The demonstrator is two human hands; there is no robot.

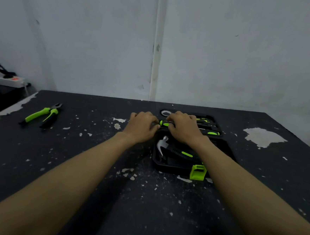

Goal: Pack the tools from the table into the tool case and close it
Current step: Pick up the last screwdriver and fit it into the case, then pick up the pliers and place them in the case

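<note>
The black tool case [227,150] lies open on the dark table, right of centre, with a green latch [198,172] at its near edge. A claw hammer [164,145] with a black and green handle lies in the near half. A green and black tool handle [164,123] lies across the far half. My left hand [142,127] touches its left end and my right hand [183,127] curls its fingers over it from the right. Other green-handled tools [211,133] lie in the far half. Green-handled pliers [43,114] lie on the table at far left.
A roll of tape [164,113] sits at the case's far left corner. A white power strip [6,80] rests on a ledge beyond the table's left edge. The wall stands right behind the table. The tabletop [93,149] has chipped paint.
</note>
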